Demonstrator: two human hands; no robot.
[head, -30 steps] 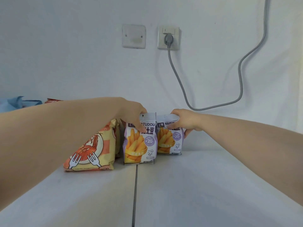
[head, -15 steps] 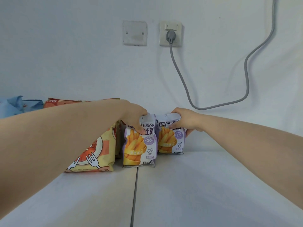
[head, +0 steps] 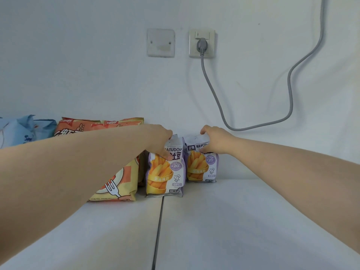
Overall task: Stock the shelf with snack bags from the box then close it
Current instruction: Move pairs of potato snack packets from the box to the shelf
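While both stand upright on the shelf (head: 243,221), my left hand (head: 158,138) pinches the left fries bag (head: 165,177) at its top; my right hand (head: 217,142) grips the right fries bag (head: 201,168).

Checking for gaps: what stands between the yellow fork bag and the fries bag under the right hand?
In the head view, a second fries bag, gripped at its top by the left hand, stands between them.

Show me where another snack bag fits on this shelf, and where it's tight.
Bare shelf lies right of the right fries bag, along the wall under the grey cable, and across the front either side of the seam. Crowded: the left fries bag, yellow bag and blue bags pack the back left.
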